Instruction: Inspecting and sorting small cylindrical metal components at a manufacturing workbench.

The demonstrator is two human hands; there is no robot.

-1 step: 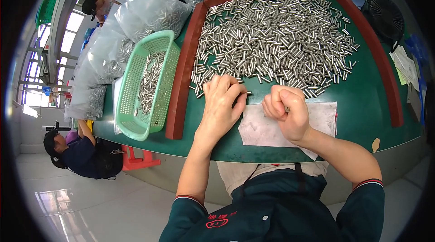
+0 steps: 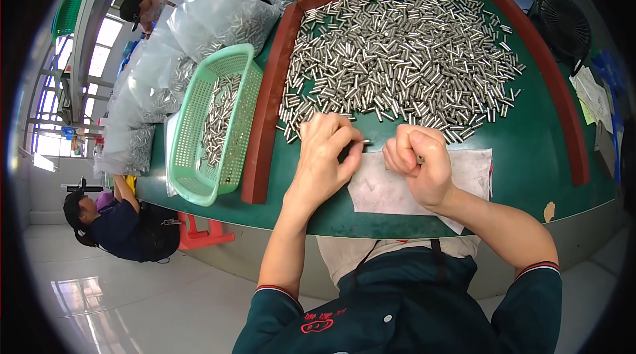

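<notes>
A broad spread of short, shiny metal pins (image 2: 397,56) covers the green tabletop ahead of my hands. At its near left edge is my left hand (image 2: 322,155), fingers curled, with one metal pin (image 2: 366,142) sticking out at the index fingertip. My right hand (image 2: 421,165) is closed in a fist over a stained white cloth (image 2: 381,189). A small metal end (image 2: 419,160) shows between its thumb and curled fingers; the rest of what it holds is hidden.
Dark red wooden rails (image 2: 266,115) frame the pins. Left of them stands a green perforated basket (image 2: 228,122) holding more pins. Clear bags of pins (image 2: 222,19) line the far left. A black fan (image 2: 562,26) stands at right. A co-worker (image 2: 119,221) sits at lower left.
My left hand has shifted slightly toward me and to the right, and the pin at its fingertip has moved with it. The right fist stays in place.
</notes>
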